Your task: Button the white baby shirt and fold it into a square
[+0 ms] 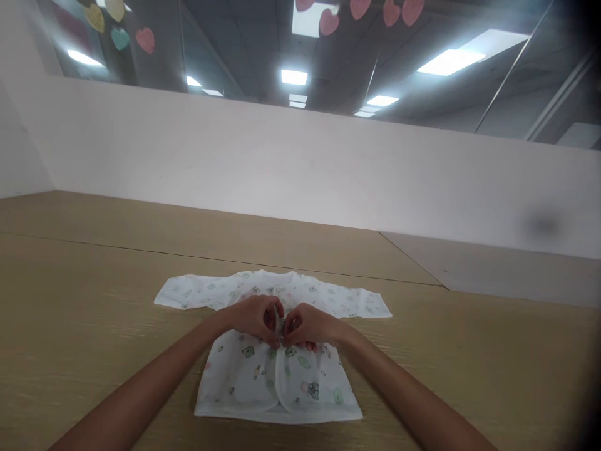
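The left hand (253, 318) and right hand (312, 326) are meeting at the front opening of a white printed baby jacket (244, 379), their fingers (276, 341) clenching its edges together. The jacket is lying flat on the wooden bench (94, 282), with both sleeves (181, 293) stretching sideways.

Left hand (251, 319), right hand (312, 326) pinch centre front of white printed baby jacket (239, 376); jacket flat on wooden table (469, 351), sleeves (188, 293) spread either side.
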A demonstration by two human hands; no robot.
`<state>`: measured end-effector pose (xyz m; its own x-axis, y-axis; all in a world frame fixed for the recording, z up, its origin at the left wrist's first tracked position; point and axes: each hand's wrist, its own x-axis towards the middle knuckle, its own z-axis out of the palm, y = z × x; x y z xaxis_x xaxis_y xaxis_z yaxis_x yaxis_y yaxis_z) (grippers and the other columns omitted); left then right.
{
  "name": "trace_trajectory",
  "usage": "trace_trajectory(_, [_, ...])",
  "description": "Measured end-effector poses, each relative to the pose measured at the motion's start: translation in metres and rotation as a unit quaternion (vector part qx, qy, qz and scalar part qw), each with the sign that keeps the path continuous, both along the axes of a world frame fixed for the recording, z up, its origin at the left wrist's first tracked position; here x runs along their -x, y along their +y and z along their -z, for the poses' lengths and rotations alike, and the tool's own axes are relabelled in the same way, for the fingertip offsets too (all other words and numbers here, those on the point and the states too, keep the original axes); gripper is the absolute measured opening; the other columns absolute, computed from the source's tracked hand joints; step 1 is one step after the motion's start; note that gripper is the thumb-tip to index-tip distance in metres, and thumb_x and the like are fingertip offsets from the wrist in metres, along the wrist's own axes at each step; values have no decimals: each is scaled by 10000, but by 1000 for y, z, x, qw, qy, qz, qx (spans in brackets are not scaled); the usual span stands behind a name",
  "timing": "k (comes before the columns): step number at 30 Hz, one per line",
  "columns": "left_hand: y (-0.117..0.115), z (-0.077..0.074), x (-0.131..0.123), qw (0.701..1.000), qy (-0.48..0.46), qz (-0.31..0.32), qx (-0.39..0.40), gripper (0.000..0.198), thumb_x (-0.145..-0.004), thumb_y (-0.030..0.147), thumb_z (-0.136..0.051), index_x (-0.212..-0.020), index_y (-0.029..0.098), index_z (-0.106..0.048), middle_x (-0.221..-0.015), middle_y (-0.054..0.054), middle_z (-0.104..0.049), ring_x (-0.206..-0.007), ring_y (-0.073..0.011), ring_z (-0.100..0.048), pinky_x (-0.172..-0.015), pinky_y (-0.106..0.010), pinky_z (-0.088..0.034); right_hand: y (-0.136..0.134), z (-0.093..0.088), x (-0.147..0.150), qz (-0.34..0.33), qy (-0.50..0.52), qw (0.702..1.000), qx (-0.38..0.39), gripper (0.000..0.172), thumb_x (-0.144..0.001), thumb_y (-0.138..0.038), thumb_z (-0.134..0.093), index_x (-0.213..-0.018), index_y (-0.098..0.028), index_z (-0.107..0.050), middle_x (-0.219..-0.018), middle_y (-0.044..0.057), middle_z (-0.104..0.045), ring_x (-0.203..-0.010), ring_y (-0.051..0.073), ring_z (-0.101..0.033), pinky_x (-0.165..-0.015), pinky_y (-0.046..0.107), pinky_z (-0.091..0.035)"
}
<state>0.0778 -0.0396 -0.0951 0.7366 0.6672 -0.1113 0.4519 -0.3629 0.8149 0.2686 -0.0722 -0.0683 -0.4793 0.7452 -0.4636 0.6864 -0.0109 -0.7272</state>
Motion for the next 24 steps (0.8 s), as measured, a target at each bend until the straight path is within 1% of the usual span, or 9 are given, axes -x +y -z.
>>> trace_trajectory(5, [0,-1,0,1000,5,-2,15,569,-471,358,-799,-932,189,-511,-731,20,-589,-669,-137,-547,-559,-220,-400,1,1,0,5,-3,1000,5,164,-614,-295,-643,-666,-144,-602,-494,-41,-496,-413,59,-433,-392,170,-354])
trace_trajectory(8, [0,-1,1,999,-10,4,38,518,-549,399,-758,-942,185,-498,-729,19,-585,-657,-127,-540,-564,-222,-396,2,3,-2,-2,12,1000,12,161,-628,-282,-641,-699,-139,-638,-501,-36,-504,-420,59,-433,-402,170,-358])
trace_trajectory(10, [0,-1,1,999,-12,1,38,484,-577,412,-738,-929,181,-498,-738,15,-587,-658,-125,-541,-565,-222,-393,3,4,-3,-2,20,1000,15,173,-627,-283,-646,-723,-138,-651,-505,-36,-501,-422,57,-429,-399,167,-350])
trace_trajectory(12, [0,-1,1,1000,-5,-5,28,473,-563,393,-747,-905,179,-499,-741,13,-589,-661,-128,-544,-564,-222,-391,3,5,-3,-3,27,999,18,177,-629,-288,-644,-722,-138,-651,-503,-37,-492,-422,56,-425,-390,162,-340])
trace_trajectory(17, [-3,-5,0,1000,1,-7,27,460,-547,344,-752,-889,182,-490,-723,20,-590,-656,-130,-548,-563,-222,-394,2,6,-2,-1,28,999,16,179,-666,-313,-604,-637,-136,-600,-505,-31,-485,-417,55,-420,-375,163,-329])
trace_trajectory(24, [-1,-2,0,1000,4,-1,5,464,-525,342,-761,-884,184,-511,-756,5,-606,-682,-141,-560,-592,-235,-414,0,4,-1,-6,10,1000,6,127,-668,-271,-569,-670,-146,-592,-511,-30,-486,-406,60,-420,-365,167,-340])
